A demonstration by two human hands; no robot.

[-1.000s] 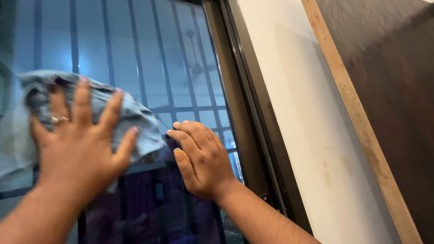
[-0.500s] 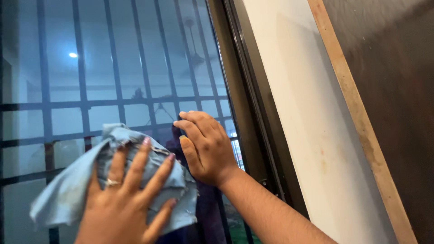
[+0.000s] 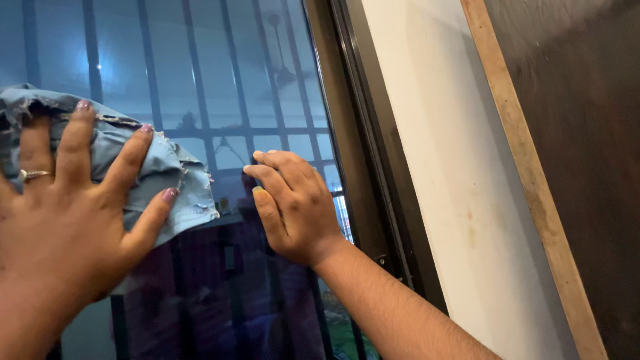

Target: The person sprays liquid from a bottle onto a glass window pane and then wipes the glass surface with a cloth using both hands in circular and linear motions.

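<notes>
Your left hand [image 3: 63,220] presses the blue cloth [image 3: 133,167] flat on the window glass [image 3: 220,73]; your right hand [image 3: 297,207] rests open beside it. The lower pane looks not yet wiped.

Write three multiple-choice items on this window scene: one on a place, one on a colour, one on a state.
1. Where does the right hand rest?
A. on the window glass
B. on the white wall
C. on the wooden strip

2. What colour is the cloth?
A. red
B. pale blue
C. yellow

3. How is the left hand?
A. clenched in a fist
B. hanging free
C. spread flat on the cloth

Answers: 1 A, palm lies against the pane; 2 B, faded blue fabric; 3 C, fingers are splayed over it.
</notes>
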